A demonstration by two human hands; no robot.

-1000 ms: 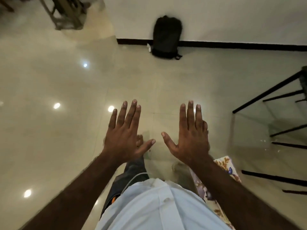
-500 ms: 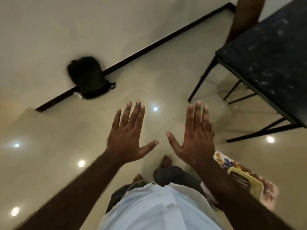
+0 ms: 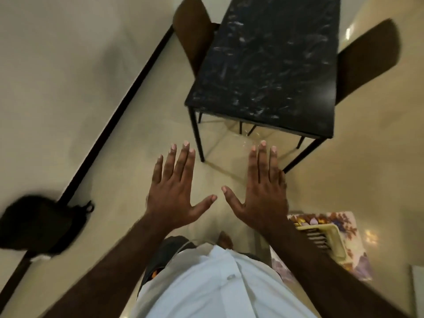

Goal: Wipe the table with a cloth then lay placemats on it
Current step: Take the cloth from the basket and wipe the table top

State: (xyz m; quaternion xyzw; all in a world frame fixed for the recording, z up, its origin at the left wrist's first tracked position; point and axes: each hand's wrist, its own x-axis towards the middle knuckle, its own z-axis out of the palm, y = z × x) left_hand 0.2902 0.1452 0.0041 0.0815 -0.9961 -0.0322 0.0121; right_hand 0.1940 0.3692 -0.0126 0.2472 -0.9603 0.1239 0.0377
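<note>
Both the left hand (image 3: pixel 176 198) and the right hand (image 3: pixel 261 191) hover flat, fingers spread and holding nothing, near the black table (image 3: pixel 268 72).

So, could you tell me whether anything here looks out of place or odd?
A floral-patterned mat lies on the floor at the person's right with a yellow slatted basket on it, not on the black marble-look table. A black backpack sits against the wall. Both hands are empty.
</note>
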